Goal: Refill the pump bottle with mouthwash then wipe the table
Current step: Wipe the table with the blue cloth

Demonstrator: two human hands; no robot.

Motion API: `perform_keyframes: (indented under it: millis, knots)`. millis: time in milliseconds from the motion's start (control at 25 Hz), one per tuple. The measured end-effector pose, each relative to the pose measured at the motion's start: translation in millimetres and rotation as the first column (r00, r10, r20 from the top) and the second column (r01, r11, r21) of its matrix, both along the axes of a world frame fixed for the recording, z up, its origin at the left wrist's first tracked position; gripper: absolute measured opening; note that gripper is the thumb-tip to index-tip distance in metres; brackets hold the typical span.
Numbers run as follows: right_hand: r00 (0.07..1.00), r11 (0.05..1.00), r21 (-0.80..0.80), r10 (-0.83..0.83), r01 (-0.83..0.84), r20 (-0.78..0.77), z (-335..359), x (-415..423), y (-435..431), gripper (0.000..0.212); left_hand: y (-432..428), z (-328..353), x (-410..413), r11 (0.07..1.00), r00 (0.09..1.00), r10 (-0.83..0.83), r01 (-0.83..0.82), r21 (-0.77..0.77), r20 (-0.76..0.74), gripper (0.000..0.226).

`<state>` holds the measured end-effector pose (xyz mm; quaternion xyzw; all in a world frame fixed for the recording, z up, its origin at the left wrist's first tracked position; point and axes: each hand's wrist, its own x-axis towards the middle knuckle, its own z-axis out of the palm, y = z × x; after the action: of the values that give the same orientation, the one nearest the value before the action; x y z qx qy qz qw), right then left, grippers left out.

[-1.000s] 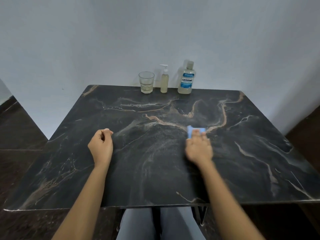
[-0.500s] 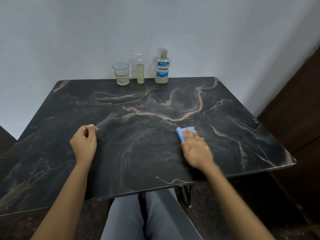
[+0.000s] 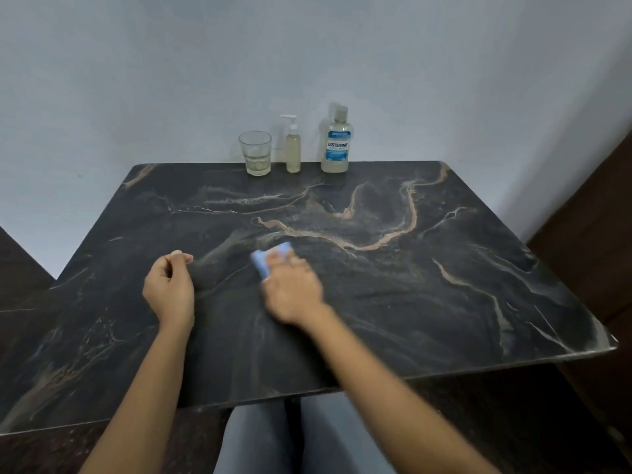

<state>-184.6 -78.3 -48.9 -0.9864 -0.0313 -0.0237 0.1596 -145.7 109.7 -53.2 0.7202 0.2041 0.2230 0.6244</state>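
Note:
My right hand [image 3: 294, 290] presses a folded blue cloth [image 3: 265, 260] flat on the dark marble table [image 3: 427, 285], near its middle; the hand is blurred by motion. My left hand [image 3: 169, 290] rests on the table to the left, fingers curled into a loose fist with nothing in it. At the far edge by the wall stand a small pump bottle [image 3: 293, 148] with pale yellow liquid and a capped Listerine mouthwash bottle [image 3: 337, 143] to its right.
A clear drinking glass [image 3: 255, 152] with a little liquid stands left of the pump bottle. A pale wall runs behind the table. Dark floor and a dark panel lie to the right. My knees in grey trousers [image 3: 260, 439] are under the near edge.
My right hand has slid the blue cloth leftward across the table toward my left hand. The left hand has stayed put. My head has turned, shifting the view.

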Motion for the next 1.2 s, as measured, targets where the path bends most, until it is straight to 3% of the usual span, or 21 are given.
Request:
perform_keyframes:
  millis: [40, 120, 280, 440, 640, 920, 1080, 1200]
  knots:
    - [0.986, 0.986, 0.01, 0.168, -0.168, -0.014, -4, -2, 44, 0.058, 4, 1, 2, 0.997, 0.998, 0.063, -0.061, -0.055, 0.027, 0.024]
    - [0.933, 0.935, 0.066, 0.352, -0.347, -0.073, -7, 3, 100, 0.058, 15, 2, 7, 0.98, 0.982, 0.174, -0.167, -0.106, 0.067, 0.025]
    - [0.908, 0.926, 0.069, 0.378, -0.372, -0.179, 4, 62, 127, 0.055, 25, 1, 22, 0.978, 0.977, 0.203, -0.199, -0.056, 0.063, 0.024]
    - [0.945, 0.97, 0.079, 0.243, -0.231, -0.221, 12, 129, 91, 0.055, 14, -2, 35, 0.992, 0.998, 0.043, -0.049, 0.116, 0.047, 0.019]
    - [0.985, 0.994, 0.06, -0.078, 0.088, -0.157, 22, 185, -25, 0.055, 12, -7, 43, 0.976, 0.997, -0.069, 0.062, 0.209, 0.026, 0.015]
    - [0.864, 0.878, -0.029, -0.475, 0.477, -0.169, 19, 131, -205, 0.056, 15, -11, 46, 0.978, 0.998, -0.06, 0.061, 0.199, -0.01, 0.017]
    - [0.79, 0.807, -0.026, -0.584, 0.59, -0.187, 13, 53, -200, 0.056, 15, -7, 44, 0.995, 0.999, -0.033, 0.031, 0.096, 0.017, 0.017]
    - [0.877, 0.888, -0.065, -0.459, 0.455, -0.141, 10, 11, -121, 0.057, 11, 0, 42, 1.0, 1.0, -0.026, 0.026, -0.002, -0.008, 0.016]
